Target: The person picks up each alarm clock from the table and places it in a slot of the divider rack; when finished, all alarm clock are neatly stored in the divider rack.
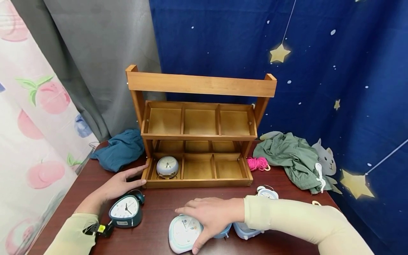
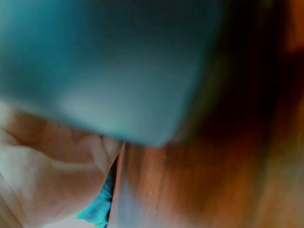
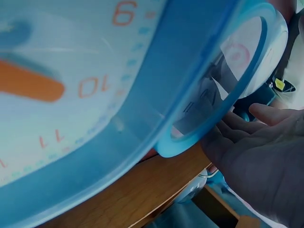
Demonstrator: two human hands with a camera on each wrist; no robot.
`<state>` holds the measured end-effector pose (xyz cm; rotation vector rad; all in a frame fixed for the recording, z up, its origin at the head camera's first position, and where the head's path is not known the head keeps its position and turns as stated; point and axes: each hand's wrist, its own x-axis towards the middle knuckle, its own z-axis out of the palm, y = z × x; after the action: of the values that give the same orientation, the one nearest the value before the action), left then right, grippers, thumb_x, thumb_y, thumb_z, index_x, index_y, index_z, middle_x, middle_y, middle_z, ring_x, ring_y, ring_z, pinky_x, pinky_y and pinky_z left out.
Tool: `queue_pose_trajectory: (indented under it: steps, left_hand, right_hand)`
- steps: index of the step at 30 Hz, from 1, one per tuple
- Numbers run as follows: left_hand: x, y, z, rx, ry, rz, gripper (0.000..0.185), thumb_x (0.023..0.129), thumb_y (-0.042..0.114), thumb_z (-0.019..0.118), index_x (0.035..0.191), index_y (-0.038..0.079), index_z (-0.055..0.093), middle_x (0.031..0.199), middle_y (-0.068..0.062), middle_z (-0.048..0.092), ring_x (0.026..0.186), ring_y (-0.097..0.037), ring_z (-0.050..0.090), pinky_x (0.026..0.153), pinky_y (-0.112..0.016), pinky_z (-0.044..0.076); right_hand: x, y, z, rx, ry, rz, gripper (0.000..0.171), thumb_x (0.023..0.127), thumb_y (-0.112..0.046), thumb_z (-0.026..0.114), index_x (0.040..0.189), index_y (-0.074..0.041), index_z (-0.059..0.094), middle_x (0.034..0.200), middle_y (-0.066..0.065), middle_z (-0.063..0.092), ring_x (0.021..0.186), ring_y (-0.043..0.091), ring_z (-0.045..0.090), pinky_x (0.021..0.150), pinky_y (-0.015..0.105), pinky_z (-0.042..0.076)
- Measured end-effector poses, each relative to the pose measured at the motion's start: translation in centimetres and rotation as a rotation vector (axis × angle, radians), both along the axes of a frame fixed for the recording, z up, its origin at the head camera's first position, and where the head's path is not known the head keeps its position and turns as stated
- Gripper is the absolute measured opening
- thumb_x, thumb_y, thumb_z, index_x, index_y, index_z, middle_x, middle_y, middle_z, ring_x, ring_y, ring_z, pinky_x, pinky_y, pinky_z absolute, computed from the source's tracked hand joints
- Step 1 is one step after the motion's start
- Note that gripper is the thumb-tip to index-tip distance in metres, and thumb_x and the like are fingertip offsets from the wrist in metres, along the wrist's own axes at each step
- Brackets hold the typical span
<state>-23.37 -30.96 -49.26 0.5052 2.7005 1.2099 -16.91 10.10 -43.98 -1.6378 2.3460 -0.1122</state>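
Note:
My left hand (image 1: pixel 119 184) touches the left side of the wooden two-tier shelf (image 1: pixel 200 183) with its fingers stretched out. Below that forearm stands a dark teal alarm clock (image 1: pixel 135 216); its blurred body (image 2: pixel 118 104) fills much of the left wrist view. In the shelf's lower left compartment sits a lavender round clock (image 1: pixel 167 165). My right hand (image 1: pixel 211 212) hovers over a white alarm clock with a pale blue rim (image 1: pixel 182 235), thumb spread along its right side. Close to the right wrist camera is a blue clock with a handle (image 3: pixel 137 137); the hand (image 3: pixel 266 156) lies beyond it, fingers loosely bent.
Another light blue clock (image 1: pixel 245 231) and a small white clock (image 1: pixel 269 193) stand by the right forearm, partly hidden. Pink cord (image 1: pixel 258 163) and a green cloth bag (image 1: pixel 287 159) lie right of the shelf, a blue cloth (image 1: pixel 122 150) left of it.

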Motion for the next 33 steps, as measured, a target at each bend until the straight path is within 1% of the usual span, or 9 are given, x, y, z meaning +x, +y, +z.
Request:
queue_pose_trajectory:
  steps: [8,16,26,33]
  left_hand:
    - [0.00,0.00,-0.08,0.010,-0.005,0.000,0.072,0.108,0.043,0.076,0.171,0.019,0.049,0.170,-0.019,0.050,0.155,-0.047,0.047,0.118,-0.074,0.040]
    - [-0.16,-0.09,-0.19,0.006,-0.008,0.005,0.073,0.108,0.044,0.076,0.171,0.019,0.049,0.170,-0.019,0.050,0.155,-0.047,0.047,0.118,-0.074,0.041]
    - [-0.20,-0.13,-0.32,-0.002,-0.005,0.004,0.073,0.108,0.045,0.075,0.170,0.019,0.049,0.169,-0.020,0.051,0.154,-0.047,0.048,0.117,-0.075,0.041]
    - [-0.27,-0.28,-0.65,-0.016,-0.004,0.009,0.075,0.108,0.051,0.074,0.171,0.019,0.049,0.170,-0.018,0.050,0.155,-0.047,0.047,0.119,-0.074,0.040]
  right_hand:
    - [0.07,-0.37,-0.19,0.026,0.064,0.018,0.114,0.085,-0.084,0.079,0.173,-0.022,0.041,0.156,-0.010,0.058,0.135,0.005,0.055,0.110,0.020,0.047]
    - [0.27,-0.74,-0.54,0.041,0.082,0.006,0.114,0.083,-0.085,0.080,0.172,-0.022,0.043,0.154,-0.009,0.059,0.133,0.004,0.053,0.105,0.020,0.049]
    - [0.48,-0.85,-0.61,0.058,0.156,0.020,0.115,0.079,-0.088,0.081,0.168,-0.021,0.050,0.141,-0.011,0.062,0.119,0.003,0.054,0.095,0.014,0.049]
    - [0.45,-0.99,-0.67,0.060,0.173,0.040,0.113,0.081,-0.087,0.081,0.165,-0.017,0.052,0.137,-0.010,0.062,0.119,0.003,0.055,0.098,0.013,0.048]
